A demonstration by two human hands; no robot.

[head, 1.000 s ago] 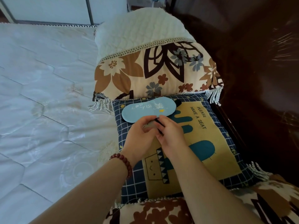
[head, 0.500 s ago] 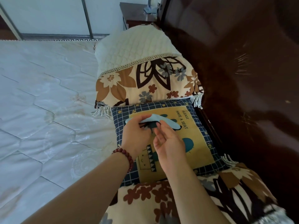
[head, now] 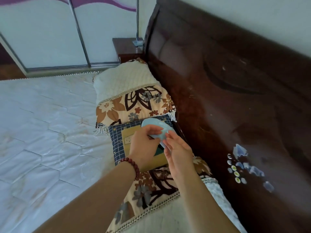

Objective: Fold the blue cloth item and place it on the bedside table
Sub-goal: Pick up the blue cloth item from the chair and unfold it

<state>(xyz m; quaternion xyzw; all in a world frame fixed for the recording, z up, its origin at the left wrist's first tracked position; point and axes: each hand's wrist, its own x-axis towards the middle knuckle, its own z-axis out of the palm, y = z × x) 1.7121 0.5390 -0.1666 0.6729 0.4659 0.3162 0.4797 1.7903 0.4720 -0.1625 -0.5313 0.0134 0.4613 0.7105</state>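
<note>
The blue cloth item (head: 155, 127) is a light-blue eye mask with a dark strap, lifted off the checked cushion (head: 117, 138) and bent over on itself. My left hand (head: 144, 145), with a bead bracelet on its wrist, pinches the mask's near edge. My right hand (head: 176, 148) holds its right end between fingers and thumb. The strap is mostly hidden behind my hands. The dark wooden bedside table (head: 126, 47) stands far off, beyond the pillows, beside the headboard.
A floral pillow (head: 133, 95) lies beyond the cushion and another floral pillow (head: 151, 187) lies under my forearms. The dark headboard (head: 227, 98) runs along the right. The white mattress (head: 47, 132) spreads to the left. A small pale object (head: 138, 42) sits on the bedside table.
The mask lay flat on the cushion; both hands have picked it up and bent it over. The view has risen, so the bedside table and headboard now show.
</note>
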